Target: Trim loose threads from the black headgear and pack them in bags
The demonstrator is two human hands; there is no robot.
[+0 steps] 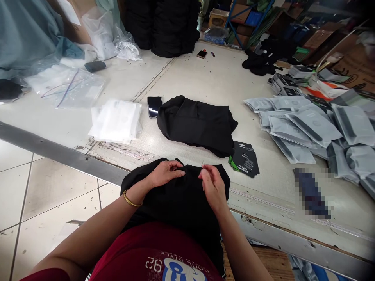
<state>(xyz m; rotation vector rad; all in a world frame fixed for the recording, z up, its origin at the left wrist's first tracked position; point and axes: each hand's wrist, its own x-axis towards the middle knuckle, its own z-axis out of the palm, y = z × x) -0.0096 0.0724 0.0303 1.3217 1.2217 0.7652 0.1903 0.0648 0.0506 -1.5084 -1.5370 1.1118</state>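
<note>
left hand [165,174] curled, fingers narrow, gripping black cloth garment [175,199]; right hand [213,187] raised, fingertips [205,170] pinching thin bright sliver [202,164]

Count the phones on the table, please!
1 for sure: a phone lying next to the black cloth. A small dark thing farther back might be a second one, but I can't tell. Others may be hidden under the piles.
</note>
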